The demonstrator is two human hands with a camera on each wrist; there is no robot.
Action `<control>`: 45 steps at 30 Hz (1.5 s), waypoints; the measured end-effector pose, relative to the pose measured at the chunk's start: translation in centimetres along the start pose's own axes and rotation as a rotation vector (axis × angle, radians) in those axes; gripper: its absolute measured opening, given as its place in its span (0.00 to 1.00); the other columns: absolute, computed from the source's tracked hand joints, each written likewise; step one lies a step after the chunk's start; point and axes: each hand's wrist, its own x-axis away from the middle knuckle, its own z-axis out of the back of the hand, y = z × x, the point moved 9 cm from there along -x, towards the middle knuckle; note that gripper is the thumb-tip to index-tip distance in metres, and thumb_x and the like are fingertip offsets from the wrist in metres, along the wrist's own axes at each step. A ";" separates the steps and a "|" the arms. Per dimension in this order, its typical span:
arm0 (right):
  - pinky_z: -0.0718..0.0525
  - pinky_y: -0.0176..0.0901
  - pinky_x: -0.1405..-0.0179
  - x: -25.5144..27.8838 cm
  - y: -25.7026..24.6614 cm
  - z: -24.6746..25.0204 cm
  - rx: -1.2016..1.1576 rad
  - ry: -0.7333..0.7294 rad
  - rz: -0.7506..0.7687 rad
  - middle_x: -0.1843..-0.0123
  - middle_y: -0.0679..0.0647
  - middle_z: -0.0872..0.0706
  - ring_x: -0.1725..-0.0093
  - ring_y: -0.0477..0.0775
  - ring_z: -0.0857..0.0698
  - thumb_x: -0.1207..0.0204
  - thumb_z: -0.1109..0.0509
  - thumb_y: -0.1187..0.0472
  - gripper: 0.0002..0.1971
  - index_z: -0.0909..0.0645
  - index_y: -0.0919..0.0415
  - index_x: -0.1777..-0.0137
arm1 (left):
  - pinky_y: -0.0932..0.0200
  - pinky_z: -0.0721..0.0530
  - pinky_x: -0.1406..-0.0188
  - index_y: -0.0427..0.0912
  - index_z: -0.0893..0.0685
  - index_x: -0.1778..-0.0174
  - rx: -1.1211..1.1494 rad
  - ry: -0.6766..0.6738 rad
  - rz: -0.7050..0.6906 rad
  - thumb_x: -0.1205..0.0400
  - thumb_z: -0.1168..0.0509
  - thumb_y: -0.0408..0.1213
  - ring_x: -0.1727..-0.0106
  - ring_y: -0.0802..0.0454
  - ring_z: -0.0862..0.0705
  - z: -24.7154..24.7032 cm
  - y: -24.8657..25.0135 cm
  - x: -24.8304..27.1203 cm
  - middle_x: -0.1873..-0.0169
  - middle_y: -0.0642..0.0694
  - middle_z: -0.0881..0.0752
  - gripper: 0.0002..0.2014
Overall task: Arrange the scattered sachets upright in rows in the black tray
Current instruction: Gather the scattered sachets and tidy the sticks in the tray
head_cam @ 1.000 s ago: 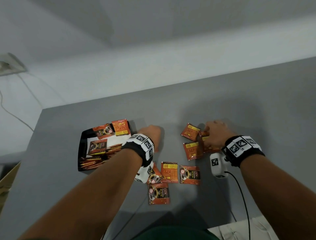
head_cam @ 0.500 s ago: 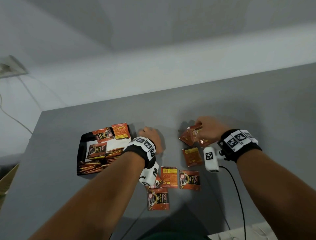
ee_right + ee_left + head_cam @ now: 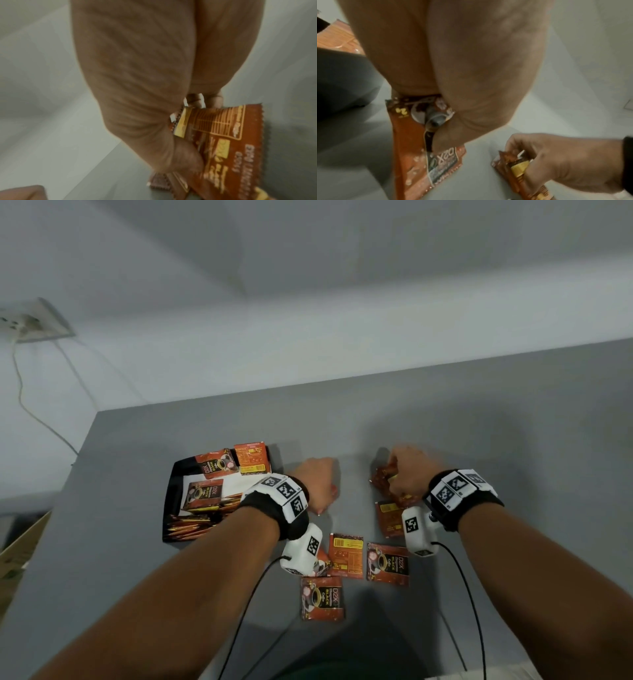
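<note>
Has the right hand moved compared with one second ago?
Yes. The right hand has lifted its gripped sachets off the table, away from the flat sachet that was beside it.

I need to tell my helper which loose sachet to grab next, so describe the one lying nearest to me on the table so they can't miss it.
Start at the grey table and find the black tray on its left. Right of it, between the forearms, loose red-brown foil sachets lie flat. The nearest sachet lies alone below the others, closest to the person, face up with the cup picture and "D2X" lettering showing.
</note>
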 end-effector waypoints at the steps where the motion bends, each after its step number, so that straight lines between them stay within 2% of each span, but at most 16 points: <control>1: 0.23 0.40 0.65 0.0 0.1 0.0 -0.013 0.001 -0.005 0.46 0.53 0.21 0.48 0.56 0.21 0.35 0.19 0.63 0.23 0.27 0.52 0.45 | 0.51 0.15 0.56 0.36 0.20 0.38 0.078 -0.016 -0.026 0.20 0.31 0.31 0.48 0.41 0.11 0.2 0.2 0.8 0.45 0.38 0.11 0.15; 4: 0.28 0.38 0.71 0.3 0.1 0.0 -0.051 0.006 -0.004 0.48 0.52 0.21 0.51 0.55 0.21 0.33 0.20 0.62 0.25 0.26 0.54 0.38 | 0.52 0.12 0.56 0.45 0.20 0.41 0.205 -0.065 -0.104 0.19 0.36 0.29 0.53 0.48 0.13 0.2 0.8 3.2 0.49 0.47 0.15 0.12; 8: 0.26 0.40 0.59 1.1 -0.3 0.3 0.029 0.029 -0.010 0.45 0.54 0.17 0.49 0.55 0.20 0.30 0.21 0.60 0.21 0.23 0.58 0.39 | 0.50 0.09 0.48 0.49 0.17 0.44 0.106 -0.226 -0.192 0.21 0.34 0.24 0.49 0.51 0.13 -3.6 0.7 6.1 0.49 0.51 0.15 0.16; 11: 0.29 0.38 0.66 1.8 -0.4 0.6 -0.031 0.063 -0.016 0.46 0.51 0.19 0.51 0.53 0.21 0.31 0.19 0.61 0.24 0.24 0.59 0.38 | 0.49 0.09 0.50 0.47 0.20 0.35 0.036 -0.289 -0.209 0.24 0.30 0.22 0.48 0.48 0.12 -6.3 -0.2 7.3 0.42 0.47 0.16 0.24; 14: 0.28 0.38 0.61 2.0 -0.3 0.5 -0.043 0.072 -0.035 0.43 0.55 0.19 0.48 0.55 0.21 0.30 0.19 0.62 0.28 0.26 0.59 0.32 | 0.60 0.16 0.45 0.46 0.22 0.29 -0.096 -0.188 -0.287 0.27 0.28 0.21 0.38 0.48 0.20 -7.0 -0.5 7.7 0.34 0.48 0.28 0.31; 16: 0.28 0.39 0.62 2.1 -0.4 0.2 -0.042 0.044 -0.034 0.44 0.56 0.17 0.52 0.52 0.21 0.29 0.21 0.61 0.22 0.23 0.59 0.36 | 0.61 0.22 0.40 0.47 0.23 0.29 -0.105 -0.136 -0.317 0.27 0.28 0.22 0.34 0.48 0.27 -7.5 -0.8 7.8 0.37 0.48 0.30 0.31; 19: 0.32 0.39 0.73 2.2 -0.6 0.2 -0.038 0.026 0.000 0.58 0.55 0.14 0.65 0.48 0.20 0.26 0.26 0.61 0.07 0.16 0.61 0.51 | 0.56 0.26 0.33 0.45 0.22 0.34 -0.150 -0.064 -0.328 0.28 0.25 0.27 0.34 0.49 0.33 -7.9 -1.3 7.9 0.39 0.49 0.30 0.26; 23: 0.27 0.41 0.68 3.0 -0.2 2.0 -0.206 0.069 0.046 0.64 0.53 0.15 0.64 0.51 0.18 0.25 0.27 0.60 0.04 0.17 0.60 0.57 | 0.54 0.29 0.28 0.47 0.28 0.39 -0.141 -0.039 -0.339 0.27 0.24 0.37 0.36 0.52 0.32 -8.0 -1.5 7.9 0.39 0.48 0.26 0.24; 25: 0.21 0.45 0.61 3.8 -0.4 2.4 -0.257 0.034 0.068 0.59 0.56 0.13 0.58 0.55 0.15 0.26 0.26 0.59 0.06 0.17 0.59 0.52 | 0.53 0.25 0.32 0.50 0.32 0.44 -0.085 -0.062 -0.325 0.25 0.26 0.36 0.40 0.52 0.28 -7.9 -1.5 8.0 0.44 0.47 0.22 0.22; 27: 0.18 0.49 0.53 4.9 -0.8 1.7 -0.267 -0.085 0.082 0.54 0.59 0.11 0.55 0.58 0.14 0.25 0.25 0.59 0.09 0.16 0.61 0.47 | 0.54 0.21 0.44 0.49 0.31 0.43 -0.024 -0.076 -0.286 0.24 0.27 0.35 0.44 0.52 0.25 -7.5 -1.5 8.1 0.46 0.47 0.20 0.21; 32: 0.19 0.37 0.60 7.7 -1.6 -1.6 -0.108 -0.207 0.111 0.54 0.55 0.10 0.58 0.49 0.12 0.22 0.27 0.59 0.04 0.18 0.55 0.51 | 0.56 0.24 0.53 0.48 0.27 0.51 0.146 -0.012 -0.296 0.21 0.33 0.32 0.51 0.52 0.22 -5.4 0.8 7.8 0.56 0.53 0.23 0.10; 35: 0.24 0.34 0.62 8.0 -1.6 -3.0 -0.100 -0.127 0.114 0.50 0.51 0.15 0.57 0.46 0.17 0.27 0.22 0.60 0.14 0.26 0.48 0.52 | 0.52 0.14 0.52 0.47 0.25 0.42 0.194 -0.024 -0.275 0.23 0.31 0.33 0.51 0.52 0.17 -5.7 2.3 6.7 0.52 0.51 0.19 0.16; 38: 0.18 0.46 0.45 7.8 -0.6 -4.5 -0.103 -0.076 0.045 0.38 0.54 0.24 0.40 0.57 0.20 0.33 0.19 0.58 0.28 0.29 0.54 0.36 | 0.51 0.15 0.47 0.47 0.28 0.29 0.077 -0.058 -0.280 0.24 0.29 0.35 0.43 0.48 0.17 -7.4 3.4 5.9 0.42 0.49 0.19 0.27; 41: 0.19 0.57 0.33 7.8 -0.1 -5.0 -0.088 -0.052 0.000 0.33 0.54 0.30 0.32 0.59 0.27 0.36 0.17 0.56 0.36 0.31 0.55 0.30 | 0.50 0.16 0.48 0.45 0.30 0.26 -0.053 -0.044 -0.296 0.26 0.26 0.38 0.40 0.46 0.21 -8.7 3.8 5.6 0.39 0.47 0.24 0.32; 43: 0.18 0.55 0.35 7.7 0.1 -5.0 -0.079 -0.036 -0.012 0.35 0.54 0.29 0.33 0.58 0.26 0.35 0.17 0.57 0.35 0.31 0.55 0.31 | 0.45 0.15 0.44 0.46 0.32 0.25 -0.110 -0.006 -0.293 0.27 0.26 0.42 0.36 0.46 0.25 -8.9 3.7 5.5 0.36 0.47 0.27 0.35; 45: 0.19 0.43 0.51 7.6 0.1 -5.1 -0.105 -0.037 -0.013 0.43 0.52 0.24 0.41 0.56 0.21 0.34 0.17 0.59 0.30 0.31 0.54 0.38 | 0.45 0.18 0.38 0.46 0.32 0.27 -0.167 0.037 -0.296 0.28 0.25 0.45 0.34 0.46 0.29 -8.8 3.6 5.6 0.35 0.46 0.30 0.35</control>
